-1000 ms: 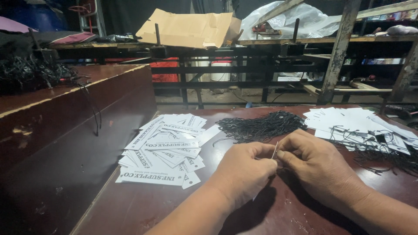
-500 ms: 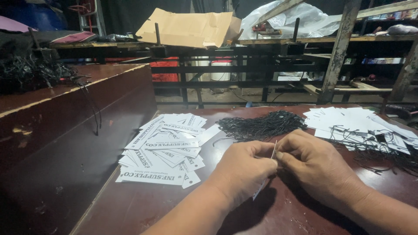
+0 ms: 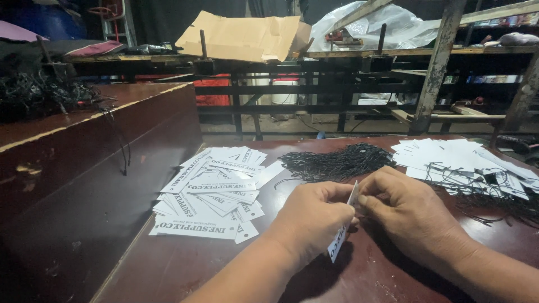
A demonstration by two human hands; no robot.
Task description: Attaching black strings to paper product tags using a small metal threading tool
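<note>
Head view: left hand point(image 3: 314, 216) pinched on white tag point(image 3: 343, 229), right hand point(image 3: 405, 216) closed at its top edge. Steady tag on worktop point(image 3: 185, 264); black strings point(image 3: 337, 163) near.

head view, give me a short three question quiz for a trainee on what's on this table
1. True or false: both hands are on one white tag.
2. Which pile lies between the two heaps of white tags? A) black strings B) cardboard C) plastic sheet
3. Fill in: the tags with no strings lie on the person's ____ side.

Key
1. True: the left hand and right hand pinch it on edge between them, above the table.
2. A; the far heap of strung tags lies to its right.
3. left
</note>
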